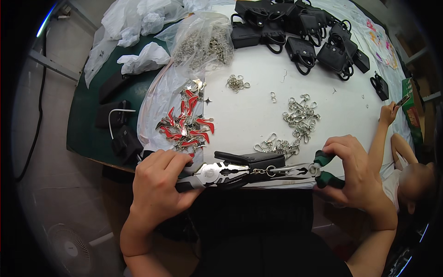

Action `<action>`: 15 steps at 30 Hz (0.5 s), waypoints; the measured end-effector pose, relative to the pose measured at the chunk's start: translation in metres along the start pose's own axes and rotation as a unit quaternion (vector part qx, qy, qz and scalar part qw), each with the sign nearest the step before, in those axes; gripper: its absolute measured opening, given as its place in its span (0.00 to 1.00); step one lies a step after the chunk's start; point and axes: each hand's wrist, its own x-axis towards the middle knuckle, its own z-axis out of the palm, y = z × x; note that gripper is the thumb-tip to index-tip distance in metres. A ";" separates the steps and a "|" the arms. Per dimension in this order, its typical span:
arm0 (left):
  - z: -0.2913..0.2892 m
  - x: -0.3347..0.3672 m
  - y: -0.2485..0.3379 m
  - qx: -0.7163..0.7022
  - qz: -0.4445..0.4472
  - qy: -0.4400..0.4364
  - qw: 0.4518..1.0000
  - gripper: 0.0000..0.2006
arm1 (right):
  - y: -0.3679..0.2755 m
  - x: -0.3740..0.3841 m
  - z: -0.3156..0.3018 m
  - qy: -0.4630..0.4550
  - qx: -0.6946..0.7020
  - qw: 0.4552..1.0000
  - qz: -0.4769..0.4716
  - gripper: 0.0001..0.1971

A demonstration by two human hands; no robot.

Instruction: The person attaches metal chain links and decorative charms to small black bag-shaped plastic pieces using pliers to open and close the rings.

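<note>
My left hand is wrapped round the dark handles of a pair of combination pliers, its jaws pointing right. My right hand grips green-handled long-nose pliers, whose tips point left. Between the two sets of jaws runs a short silver chain with a ring at its right end. Whether either jaw bites the metal is too small to tell. Just behind the chain, a small black handbag with a loop handle lies at the table's near edge.
Red shoe-shaped charms lie left, clasps right, and rings farther back. A clear bag of metal parts and several black handbags stand at the back. Another person's hand is at the right edge.
</note>
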 end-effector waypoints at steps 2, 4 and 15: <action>-0.005 -0.001 0.000 0.002 0.005 -0.003 1.000 0.21 | -0.010 0.008 -0.003 -0.002 -0.070 0.996 -0.048 0.35; -0.008 -0.003 0.001 0.003 0.013 0.009 1.000 0.21 | -0.013 0.014 -0.004 0.009 -0.091 0.993 -0.073 0.35; -0.006 -0.008 -0.005 0.059 0.084 0.114 0.988 0.20 | -0.018 0.018 -0.006 -0.057 0.005 0.997 -0.052 0.30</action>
